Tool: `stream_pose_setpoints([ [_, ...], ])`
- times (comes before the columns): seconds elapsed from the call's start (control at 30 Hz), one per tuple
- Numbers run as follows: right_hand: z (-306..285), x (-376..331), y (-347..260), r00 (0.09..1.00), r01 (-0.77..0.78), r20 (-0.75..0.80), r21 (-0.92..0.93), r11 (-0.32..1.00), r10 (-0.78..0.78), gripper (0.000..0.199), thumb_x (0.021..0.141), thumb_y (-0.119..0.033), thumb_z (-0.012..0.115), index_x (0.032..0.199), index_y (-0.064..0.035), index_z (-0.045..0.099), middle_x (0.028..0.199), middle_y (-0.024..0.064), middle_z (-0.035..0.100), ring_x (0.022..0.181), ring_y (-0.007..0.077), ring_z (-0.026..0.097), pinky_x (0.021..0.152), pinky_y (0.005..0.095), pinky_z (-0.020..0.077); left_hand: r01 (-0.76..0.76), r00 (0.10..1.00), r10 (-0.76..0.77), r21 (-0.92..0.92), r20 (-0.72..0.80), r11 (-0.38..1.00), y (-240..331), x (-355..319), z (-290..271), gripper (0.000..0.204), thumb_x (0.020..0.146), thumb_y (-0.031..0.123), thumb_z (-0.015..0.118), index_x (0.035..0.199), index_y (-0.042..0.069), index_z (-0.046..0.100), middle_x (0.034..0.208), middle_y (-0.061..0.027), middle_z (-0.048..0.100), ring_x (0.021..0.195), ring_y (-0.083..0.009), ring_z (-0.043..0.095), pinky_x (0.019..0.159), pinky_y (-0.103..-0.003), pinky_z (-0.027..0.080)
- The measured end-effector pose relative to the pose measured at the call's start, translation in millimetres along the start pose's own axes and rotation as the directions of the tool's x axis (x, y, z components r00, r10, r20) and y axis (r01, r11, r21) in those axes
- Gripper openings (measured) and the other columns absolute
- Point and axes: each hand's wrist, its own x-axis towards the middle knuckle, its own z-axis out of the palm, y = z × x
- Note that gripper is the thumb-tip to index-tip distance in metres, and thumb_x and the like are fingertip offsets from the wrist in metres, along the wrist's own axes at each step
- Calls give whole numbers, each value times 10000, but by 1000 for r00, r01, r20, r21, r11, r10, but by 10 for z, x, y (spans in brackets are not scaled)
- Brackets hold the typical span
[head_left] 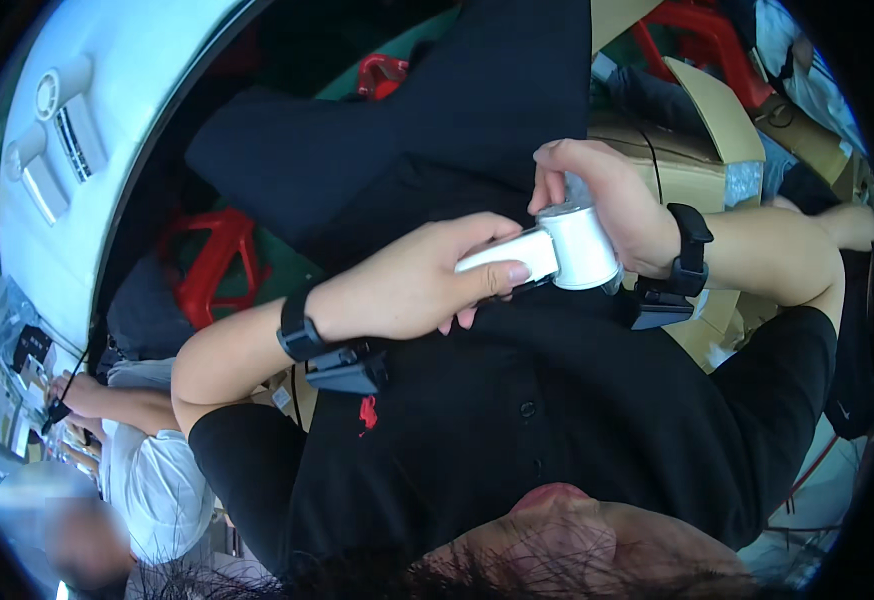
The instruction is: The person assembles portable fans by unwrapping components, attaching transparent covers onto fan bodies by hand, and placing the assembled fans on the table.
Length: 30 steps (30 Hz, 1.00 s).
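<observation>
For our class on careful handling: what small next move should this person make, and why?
Probably ease what looks like clear film off the round white head with the right hand: it shows beside those curled fingers, while the left hand grips the handle.

I see a smooth white surface point(152, 55) upper left, and centre-left a red plastic stool point(219, 222) against dark green floor point(289, 272).

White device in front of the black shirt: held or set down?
Held: the left hand grips the white device by its handle, thumb against it; the right hand curls near its round head.
</observation>
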Motion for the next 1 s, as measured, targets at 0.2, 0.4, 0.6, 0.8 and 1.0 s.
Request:
stream_pose_setpoints([
  [0.2,8,86,89,998,66,28,-42,997,-65,367,932,-278,493,661,-33,520,754,103,627,709,174,581,729,286,461,-79,986,83,35,-143,996,-150,5,90,416,974,280,614,1285,25,508,881,-61,637,629,-114,587,589,-267,499],
  [0.4,-120,282,-138,900,431,98,-41,901,-426,346,949,-296,485,733,-36,556,829,84,637,716,158,587,698,275,469,-379,655,696,670,-294,639,-353,121,10,394,908,252,683,1211,46,539,918,-88,620,654,-196,586,616,-304,502],
  [0.6,134,97,-198,992,-7,-127,151,989,26,349,985,-354,470,862,-58,609,853,37,617,725,114,592,682,248,474,70,436,899,995,37,-74,-340,139,-157,445,781,253,760,1133,69,559,1036,-88,592,718,-242,582,644,-346,490],
  [0.8,35,232,-72,980,191,-29,-104,976,-195,380,997,-409,489,882,-72,623,848,29,633,716,91,593,675,231,475,-107,423,890,966,-168,234,-243,208,-81,444,829,321,729,1129,38,565,1037,-118,614,773,-264,613,670,-374,487],
  [1.0,-66,337,-121,960,258,146,-133,957,-239,362,992,-409,517,860,-88,618,792,21,616,705,82,575,700,224,452,-274,931,360,533,-62,801,-271,134,-221,518,931,407,633,1224,-7,528,991,-168,662,803,-309,661,713,-387,500],
])
